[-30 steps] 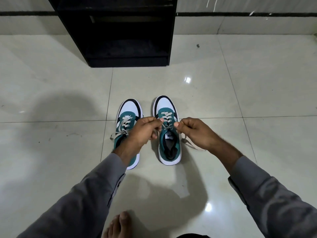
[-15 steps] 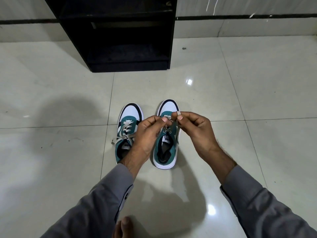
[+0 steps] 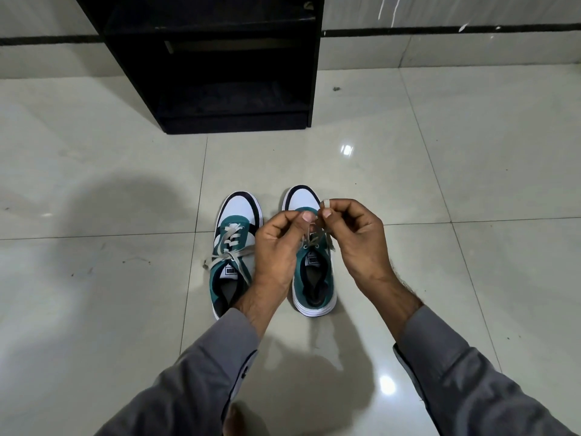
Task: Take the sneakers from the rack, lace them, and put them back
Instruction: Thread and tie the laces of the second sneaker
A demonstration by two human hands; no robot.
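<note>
**Lacing the right sneaker on the floor**

Two teal-and-white sneakers are sitting side by side on the tiled floor (image 3: 440, 171), toes pointing at the black rack (image 3: 220, 73). The left hand (image 3: 279, 247) and right hand (image 3: 355, 240) are each pinching a lace (image 3: 320, 234) end above the right sneaker (image 3: 314, 278). The left sneaker (image 3: 234, 247) is lying tied.

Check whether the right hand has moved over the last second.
Yes. The right hand has swung inward and away from the person, from beside the right sneaker to above its laces, meeting the left hand.
</note>
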